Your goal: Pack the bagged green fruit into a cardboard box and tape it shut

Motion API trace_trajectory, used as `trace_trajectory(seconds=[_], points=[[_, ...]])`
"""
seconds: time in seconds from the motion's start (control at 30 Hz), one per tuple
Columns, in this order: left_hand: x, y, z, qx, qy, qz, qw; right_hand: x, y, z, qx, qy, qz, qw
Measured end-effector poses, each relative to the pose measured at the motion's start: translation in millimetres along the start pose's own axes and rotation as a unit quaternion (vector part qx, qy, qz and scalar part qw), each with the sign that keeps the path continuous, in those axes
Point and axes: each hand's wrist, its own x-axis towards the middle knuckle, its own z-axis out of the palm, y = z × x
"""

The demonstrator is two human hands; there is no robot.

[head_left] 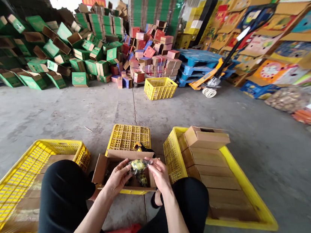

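Observation:
My left hand [117, 178] and my right hand [158, 172] both grip a small yellow item in clear wrapping [138, 166], fingers curled round its ends. They hold it just above an open brown cardboard box [102, 166] that rests on an upturned yellow crate [126, 137] between my knees. More wrapped yellow and black items [142, 179] lie inside the box.
A yellow crate [173, 150] on my right holds a row of closed brown boxes [207, 136]. Another yellow crate [8, 191] lies on my left. Beyond are a small yellow basket [160, 87], a pallet jack [210, 81], blue pallets and piles of green, red and printed cartons.

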Motion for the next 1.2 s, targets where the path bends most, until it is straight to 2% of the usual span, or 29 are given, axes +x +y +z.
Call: trace_trajectory(seconds=[0.13, 0.27, 0.37, 0.6, 0.8, 1.07, 1.2], points=[[2.1, 0.3, -1.6, -0.006, 0.001, 0.02, 1.0, -1.1, -1.5, 1.0, -0.001, -0.023, 0.009, 1.0], [3.3, 0.8, -2.0, -0.025, -0.001, 0.068, 0.997, -3.1, -2.0, 1.7, 0.019, -0.059, 0.03, 0.998], [3.6, 0.9, -1.3, -0.024, -0.007, 0.086, 0.996, -3.3, -0.1, 2.3, 0.026, -0.057, 0.049, 0.997], [-2.6, 0.7, 5.7, 0.001, -0.027, 0.082, 0.996, 0.1, 7.1, 0.1, 0.019, -0.001, 0.062, 0.998], [-9.1, -3.1, 5.0, 0.049, -0.056, 0.045, 0.996, 0.9, 9.1, 0.3, 0.019, -0.005, 0.062, 0.998], [-4.9, -7.9, 0.9, 0.088, -0.053, 0.066, 0.992, -1.3, 3.9, 0.4, 0.03, -0.016, 0.048, 0.998], [-5.2, -5.5, 1.4, 0.105, -0.061, 0.083, 0.989, -3.5, -1.2, 0.1, 0.003, -0.034, 0.052, 0.998]])
